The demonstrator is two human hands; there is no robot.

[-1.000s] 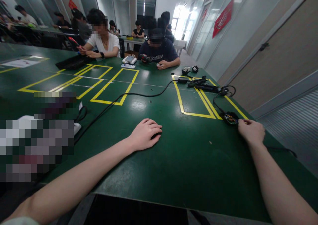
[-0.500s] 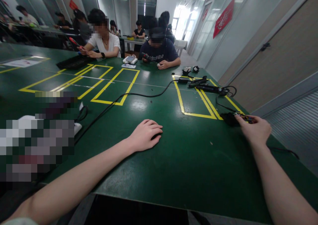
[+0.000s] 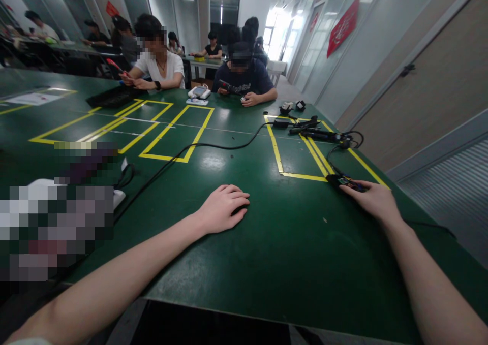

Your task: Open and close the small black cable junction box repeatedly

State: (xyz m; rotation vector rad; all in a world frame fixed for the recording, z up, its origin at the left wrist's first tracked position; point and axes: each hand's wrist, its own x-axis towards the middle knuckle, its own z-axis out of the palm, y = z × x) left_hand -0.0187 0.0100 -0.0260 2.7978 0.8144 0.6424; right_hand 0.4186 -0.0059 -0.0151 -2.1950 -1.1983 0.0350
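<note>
My left hand (image 3: pixel 224 209) rests palm down on the green table (image 3: pixel 290 243), fingers loosely together and lying flat; a dark patch shows under the fingertips, and I cannot tell whether it is an object or shadow. My right hand (image 3: pixel 371 200) reaches forward near the table's right edge. Its fingers are closed on the near end of a small black device (image 3: pixel 344 181) with coloured parts on top. The device lies just past the corner of a yellow tape rectangle (image 3: pixel 282 154), and a thin black wire (image 3: pixel 331 157) runs from it toward the back.
A long black cable (image 3: pixel 183 152) crosses the table's middle. Black tools and adapters (image 3: pixel 314 131) lie at the far right. A white object (image 3: pixel 119 197) sits at the left beside a blurred patch. Two people (image 3: pixel 244 78) work at the far side.
My right hand swung out to the right with the small black device, then came back left and set it down nearer the yellow tape corner. My left hand stayed still.
</note>
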